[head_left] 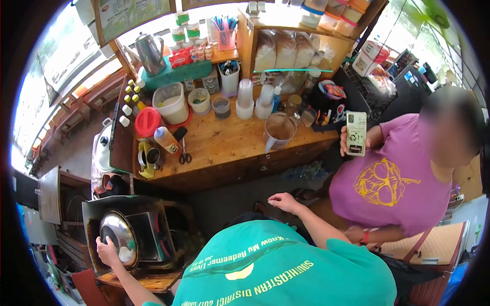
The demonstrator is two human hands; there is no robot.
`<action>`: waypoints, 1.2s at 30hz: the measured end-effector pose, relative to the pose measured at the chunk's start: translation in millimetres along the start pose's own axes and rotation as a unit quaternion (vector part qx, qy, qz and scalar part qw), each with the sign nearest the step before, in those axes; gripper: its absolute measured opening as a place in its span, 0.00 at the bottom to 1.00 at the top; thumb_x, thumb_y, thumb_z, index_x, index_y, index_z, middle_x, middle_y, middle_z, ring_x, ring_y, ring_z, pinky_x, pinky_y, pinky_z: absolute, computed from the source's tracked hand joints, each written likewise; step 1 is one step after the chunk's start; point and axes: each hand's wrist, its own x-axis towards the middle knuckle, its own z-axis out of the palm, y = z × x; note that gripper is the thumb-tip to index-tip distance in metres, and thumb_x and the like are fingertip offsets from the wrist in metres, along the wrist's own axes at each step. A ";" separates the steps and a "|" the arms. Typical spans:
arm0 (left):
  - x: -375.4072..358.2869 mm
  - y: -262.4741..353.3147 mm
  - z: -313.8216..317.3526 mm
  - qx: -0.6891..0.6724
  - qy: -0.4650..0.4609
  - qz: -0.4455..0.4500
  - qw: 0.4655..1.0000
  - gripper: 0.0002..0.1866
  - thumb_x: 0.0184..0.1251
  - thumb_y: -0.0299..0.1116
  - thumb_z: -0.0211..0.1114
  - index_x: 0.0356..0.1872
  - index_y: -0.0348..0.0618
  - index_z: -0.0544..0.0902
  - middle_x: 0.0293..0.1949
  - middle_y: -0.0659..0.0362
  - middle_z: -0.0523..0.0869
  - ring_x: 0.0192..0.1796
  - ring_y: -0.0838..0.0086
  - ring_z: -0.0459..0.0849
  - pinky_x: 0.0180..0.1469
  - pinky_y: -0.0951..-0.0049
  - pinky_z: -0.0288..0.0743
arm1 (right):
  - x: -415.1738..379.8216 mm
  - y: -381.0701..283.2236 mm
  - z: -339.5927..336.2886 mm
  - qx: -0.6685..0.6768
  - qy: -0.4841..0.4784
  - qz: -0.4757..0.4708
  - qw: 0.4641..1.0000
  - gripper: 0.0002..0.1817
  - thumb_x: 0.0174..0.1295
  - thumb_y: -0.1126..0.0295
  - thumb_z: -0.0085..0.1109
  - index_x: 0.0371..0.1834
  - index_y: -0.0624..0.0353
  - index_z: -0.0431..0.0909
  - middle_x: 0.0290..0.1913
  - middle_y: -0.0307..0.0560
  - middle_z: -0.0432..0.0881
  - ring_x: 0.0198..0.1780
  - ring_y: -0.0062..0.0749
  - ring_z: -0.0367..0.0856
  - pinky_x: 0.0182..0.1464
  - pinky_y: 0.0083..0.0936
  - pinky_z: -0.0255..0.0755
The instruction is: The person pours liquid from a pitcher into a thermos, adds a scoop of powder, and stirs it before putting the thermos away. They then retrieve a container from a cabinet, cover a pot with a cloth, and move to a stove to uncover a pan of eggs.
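My left hand is closed on the dark knob of a round, shiny pot lid at the lower left. The lid is tilted up in front of a sooty metal surround. Beside it is a dark flat panel; what lies under the lid is hidden. My right hand hangs in the air in front of the wooden counter, holding nothing, its fingers loosely apart.
On the wooden counter stand a brown-filled pitcher, scissors, a sauce bottle, tubs and stacked cups. Close on my right, a person in a purple shirt holds a phone. A white pot stands left of the counter.
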 end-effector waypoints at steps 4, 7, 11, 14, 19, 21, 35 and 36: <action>-52.0 26.9 -23.9 -0.099 0.016 0.033 0.994 0.21 0.69 0.46 0.65 0.57 0.46 0.82 0.48 0.47 0.88 0.50 0.49 0.86 0.52 0.50 0.79 | 54.1 -7.3 -11.4 -0.012 0.014 -0.043 0.999 0.17 0.64 0.62 0.70 0.52 0.59 0.85 0.39 0.41 0.88 0.40 0.24 0.83 0.45 0.24 0.78; -94.7 43.7 -21.8 -0.115 0.013 0.109 0.987 0.18 0.67 0.41 0.67 0.54 0.44 0.83 0.48 0.49 0.88 0.52 0.51 0.85 0.55 0.53 0.77 | 93.1 -26.3 -25.0 0.124 0.170 0.022 0.977 0.34 0.62 0.50 0.69 0.66 0.56 0.73 0.48 0.44 0.82 0.44 0.29 0.81 0.48 0.32 0.79; -158.0 58.5 4.8 -0.199 -0.021 0.168 0.965 0.17 0.64 0.39 0.69 0.49 0.40 0.84 0.48 0.48 0.87 0.53 0.51 0.83 0.58 0.55 0.76 | 121.7 -87.3 -69.4 0.387 0.179 0.143 0.893 0.51 0.56 0.31 0.62 0.76 0.51 0.59 0.66 0.53 0.68 0.58 0.49 0.74 0.55 0.58 0.75; -210.5 78.5 -2.7 -0.202 -0.096 0.171 0.960 0.16 0.60 0.39 0.71 0.45 0.41 0.85 0.42 0.48 0.87 0.45 0.50 0.86 0.49 0.53 0.78 | 159.1 -94.2 -79.5 0.445 0.159 0.179 0.863 0.52 0.56 0.29 0.59 0.78 0.46 0.56 0.71 0.56 0.62 0.61 0.57 0.72 0.62 0.67 0.68; -269.6 79.4 20.0 -0.226 -0.198 0.134 0.944 0.18 0.61 0.42 0.71 0.46 0.42 0.87 0.44 0.47 0.89 0.48 0.49 0.87 0.52 0.54 0.81 | 188.7 -91.5 -78.1 0.526 0.111 0.214 0.815 0.45 0.57 0.41 0.57 0.75 0.49 0.57 0.71 0.58 0.62 0.68 0.65 0.63 0.65 0.70 0.64; -283.4 76.5 29.8 -0.236 -0.225 0.144 0.934 0.19 0.60 0.44 0.71 0.47 0.42 0.87 0.45 0.47 0.89 0.48 0.49 0.87 0.52 0.53 0.81 | 196.8 -87.3 -70.5 0.523 0.130 0.204 0.817 0.42 0.56 0.45 0.56 0.74 0.50 0.60 0.71 0.59 0.62 0.69 0.68 0.60 0.66 0.73 0.60; -267.0 72.1 12.4 -0.213 -0.343 0.298 0.865 0.22 0.58 0.41 0.73 0.51 0.40 0.87 0.49 0.47 0.88 0.53 0.52 0.86 0.58 0.57 0.78 | 190.7 -59.9 -70.0 0.448 0.180 0.137 0.865 0.23 0.59 0.53 0.51 0.54 0.53 0.74 0.58 0.50 0.75 0.64 0.58 0.69 0.62 0.75 0.59; -262.8 72.2 11.2 -0.203 -0.354 0.308 0.859 0.22 0.59 0.41 0.73 0.52 0.40 0.86 0.49 0.47 0.88 0.53 0.52 0.86 0.58 0.57 0.78 | 186.3 -62.0 -68.8 0.426 0.179 0.138 0.876 0.21 0.60 0.53 0.51 0.51 0.53 0.75 0.54 0.49 0.76 0.60 0.54 0.72 0.60 0.73 0.64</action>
